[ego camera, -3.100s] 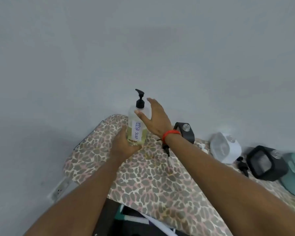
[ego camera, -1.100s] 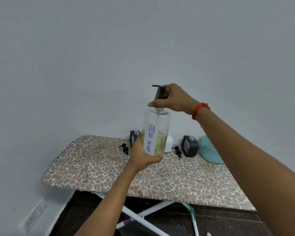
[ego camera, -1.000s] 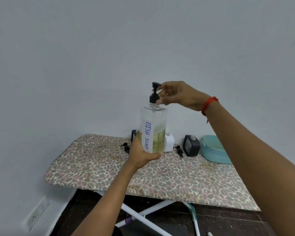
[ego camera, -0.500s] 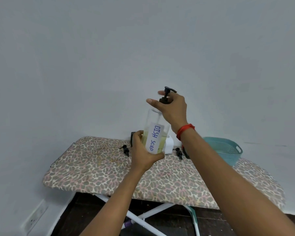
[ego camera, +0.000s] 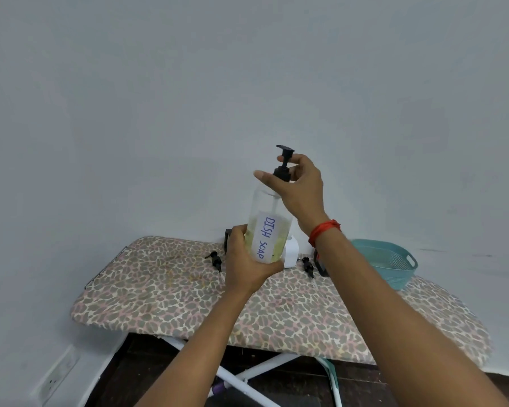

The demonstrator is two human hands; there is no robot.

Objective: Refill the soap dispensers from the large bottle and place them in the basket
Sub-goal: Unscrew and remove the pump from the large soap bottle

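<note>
I hold the large clear bottle [ego camera: 269, 227], labelled DISH SOAP and partly full of yellowish liquid, up above the ironing board. My left hand [ego camera: 247, 265] grips its lower body. My right hand [ego camera: 299, 188] pinches the black pump collar [ego camera: 282, 171] at its neck. Behind the bottle on the board a white dispenser [ego camera: 291, 255] and parts of two black dispensers [ego camera: 319, 264] [ego camera: 227, 239] show. Two loose black pump heads [ego camera: 216, 259] [ego camera: 307, 267] lie on the board. The teal basket [ego camera: 390, 264] stands at the back right.
The leopard-print ironing board [ego camera: 174, 298] stands against a plain grey wall on white crossed legs [ego camera: 247, 377]. A wall socket [ego camera: 56, 374] sits low at the left. Dark floor shows below the board.
I lifted the bottle off the board and stepped back. Since half a second ago my right hand has turned on the pump collar; the spout now points left.
</note>
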